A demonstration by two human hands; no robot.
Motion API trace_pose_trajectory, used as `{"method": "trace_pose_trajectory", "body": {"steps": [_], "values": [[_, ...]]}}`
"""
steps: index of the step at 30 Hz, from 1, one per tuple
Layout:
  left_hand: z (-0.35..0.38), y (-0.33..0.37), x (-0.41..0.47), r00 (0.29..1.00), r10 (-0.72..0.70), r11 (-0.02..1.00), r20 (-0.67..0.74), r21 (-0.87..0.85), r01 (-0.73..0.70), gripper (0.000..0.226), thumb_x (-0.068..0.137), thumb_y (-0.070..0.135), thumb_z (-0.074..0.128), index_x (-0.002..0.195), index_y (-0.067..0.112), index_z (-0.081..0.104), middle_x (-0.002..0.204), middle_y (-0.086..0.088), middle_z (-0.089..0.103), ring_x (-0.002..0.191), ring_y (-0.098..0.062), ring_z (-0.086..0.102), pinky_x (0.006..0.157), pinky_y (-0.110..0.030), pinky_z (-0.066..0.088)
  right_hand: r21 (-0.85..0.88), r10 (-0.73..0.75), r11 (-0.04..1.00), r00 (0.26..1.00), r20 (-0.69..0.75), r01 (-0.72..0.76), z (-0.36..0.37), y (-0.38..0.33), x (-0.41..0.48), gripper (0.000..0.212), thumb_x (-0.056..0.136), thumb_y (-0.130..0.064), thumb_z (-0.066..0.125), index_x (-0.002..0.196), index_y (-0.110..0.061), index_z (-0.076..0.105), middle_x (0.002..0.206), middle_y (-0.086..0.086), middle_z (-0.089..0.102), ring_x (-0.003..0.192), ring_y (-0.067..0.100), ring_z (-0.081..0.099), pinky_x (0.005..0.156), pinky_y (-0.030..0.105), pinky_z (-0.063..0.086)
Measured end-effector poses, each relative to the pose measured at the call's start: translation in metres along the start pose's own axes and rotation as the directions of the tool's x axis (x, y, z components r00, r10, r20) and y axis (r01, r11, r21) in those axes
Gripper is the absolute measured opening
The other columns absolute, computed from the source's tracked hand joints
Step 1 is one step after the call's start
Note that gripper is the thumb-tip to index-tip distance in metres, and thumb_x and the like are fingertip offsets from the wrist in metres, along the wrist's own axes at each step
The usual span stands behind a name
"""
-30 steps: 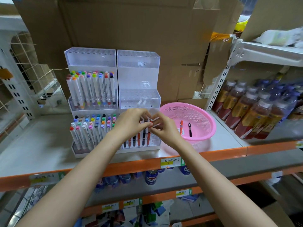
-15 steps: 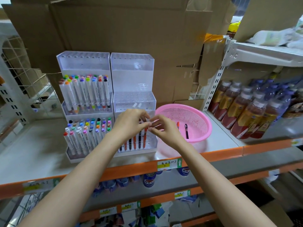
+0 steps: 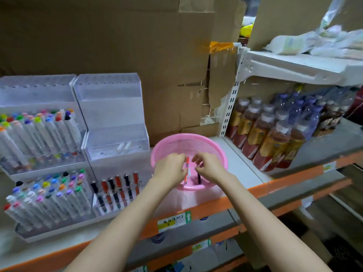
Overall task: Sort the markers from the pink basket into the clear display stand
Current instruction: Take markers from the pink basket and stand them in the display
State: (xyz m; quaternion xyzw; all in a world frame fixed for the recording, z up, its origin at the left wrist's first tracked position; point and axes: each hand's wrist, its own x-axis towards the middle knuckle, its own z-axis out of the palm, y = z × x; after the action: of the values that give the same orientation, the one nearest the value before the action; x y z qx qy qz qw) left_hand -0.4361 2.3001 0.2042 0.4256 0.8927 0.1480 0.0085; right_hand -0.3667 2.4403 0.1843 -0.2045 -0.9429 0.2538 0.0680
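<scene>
Left hand (image 3: pixel 170 169): pinches orange marker (image 3: pixel 187 163), upright over pink basket (image 3: pixel 176 137).
Right hand (image 3: pixel 210 166): loosely curled beside it, apparently empty.
Handling: likely light, stiff, slick; pinch mid-barrel.

- A shelf (image 3: pixel 242 160) with an orange front edge is running across the view.
- A yellow and green price label (image 3: pixel 173 221) is sticking to that orange edge.
- Large sheets of brown cardboard (image 3: pixel 117 46) are standing along the back, one bearing a strip of orange tape (image 3: pixel 220 46).
- A white slotted post (image 3: pixel 229 112) is rising at the right of the cardboard.
- Bottles of brown drink (image 3: pixel 261 138) with red and gold labels are standing in rows right of the post.
- Purple-capped bottles (image 3: pixel 302 108) are standing behind them.
- A white upper shelf (image 3: pixel 294 69) is hanging over the bottles, carrying plastic-wrapped packs (image 3: pixel 314 44).
- Another label (image 3: pixel 200 246) is showing on a lower shelf edge, blurred.
</scene>
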Motion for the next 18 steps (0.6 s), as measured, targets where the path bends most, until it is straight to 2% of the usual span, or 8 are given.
{"method": "trace_pose_trajectory", "body": {"steps": [3, 8, 10, 13, 15, 18], "values": [[0.022, -0.004, 0.025, 0.994, -0.041, 0.999, 0.106, 0.005, 0.041, 0.033, 0.089, 0.027, 0.053, 0.122, 0.021, 0.054, 0.124, -0.003, 0.059, 0.111, -0.025, 0.056, 0.085, -0.04, 0.05, -0.087, 0.017, 0.996, 0.996, 0.083, -0.01, 0.001, 0.016, 0.019, 0.033, 0.084, -0.003, 0.058, 0.116, -0.01, 0.063, 0.113, 0.011, 0.067, 0.103, 0.027, 0.061, 0.088, 0.034, 0.048], [0.046, -0.006, 0.056, 0.968, -0.126, 0.992, 0.216, 0.043, 0.119, 0.042, 0.092, 0.031, 0.051, 0.133, 0.023, 0.045, 0.13, -0.007, 0.053, 0.109, -0.026, 0.056, 0.082, -0.038, 0.05, -0.151, 0.042, 0.988, 0.987, 0.157, -0.018, 0.004, 0.031, 0.049, 0.032, 0.087, -0.009, 0.061, 0.119, -0.006, 0.057, 0.114, 0.013, 0.064, 0.106, 0.03, 0.059, 0.081, 0.032, 0.044], [0.054, -0.006, 0.064, 0.958, -0.16, 0.987, 0.237, 0.073, 0.146, 0.047, 0.093, 0.036, 0.051, 0.137, 0.026, 0.04, 0.135, -0.009, 0.046, 0.115, -0.028, 0.052, 0.085, -0.04, 0.049, -0.188, 0.042, 0.982, 0.985, 0.169, -0.01, 0.006, 0.034, 0.058, 0.034, 0.087, -0.01, 0.061, 0.12, -0.005, 0.056, 0.114, 0.015, 0.064, 0.107, 0.032, 0.058, 0.083, 0.036, 0.047], [0.064, -0.004, 0.072, 0.949, -0.181, 0.982, 0.259, 0.096, 0.161, 0.056, 0.092, 0.041, 0.049, 0.143, 0.032, 0.029, 0.142, -0.011, 0.034, 0.127, -0.031, 0.038, 0.091, -0.047, 0.046, -0.231, 0.023, 0.973, 0.977, 0.214, 0.028, 0.012, 0.034, 0.068, 0.049, 0.086, -0.014, 0.062, 0.132, -0.006, 0.044, 0.118, 0.015, 0.062, 0.109, 0.033, 0.058, 0.084, 0.037, 0.046], [0.068, -0.003, 0.076, 0.945, -0.184, 0.98, 0.27, 0.129, 0.153, 0.058, 0.092, 0.043, 0.048, 0.145, 0.033, 0.025, 0.142, -0.013, 0.031, 0.129, -0.032, 0.034, 0.092, -0.048, 0.045, -0.252, 0.029, 0.967, 0.972, 0.232, 0.031, 0.016, 0.033, 0.073, 0.056, 0.087, -0.015, 0.062, 0.137, -0.006, 0.038, 0.118, 0.015, 0.062, 0.108, 0.034, 0.059, 0.084, 0.038, 0.047], [0.071, -0.003, 0.077, 0.938, -0.192, 0.976, 0.289, 0.161, 0.15, 0.056, 0.093, 0.041, 0.049, 0.143, 0.027, 0.029, 0.138, -0.013, 0.032, 0.126, -0.032, 0.035, 0.092, -0.047, 0.045, -0.264, 0.027, 0.964, 0.974, 0.225, 0.034, 0.021, 0.033, 0.078, 0.041, 0.088, -0.012, 0.057, 0.128, -0.007, 0.05, 0.114, 0.014, 0.065, 0.105, 0.032, 0.062, 0.083, 0.036, 0.048]]}}
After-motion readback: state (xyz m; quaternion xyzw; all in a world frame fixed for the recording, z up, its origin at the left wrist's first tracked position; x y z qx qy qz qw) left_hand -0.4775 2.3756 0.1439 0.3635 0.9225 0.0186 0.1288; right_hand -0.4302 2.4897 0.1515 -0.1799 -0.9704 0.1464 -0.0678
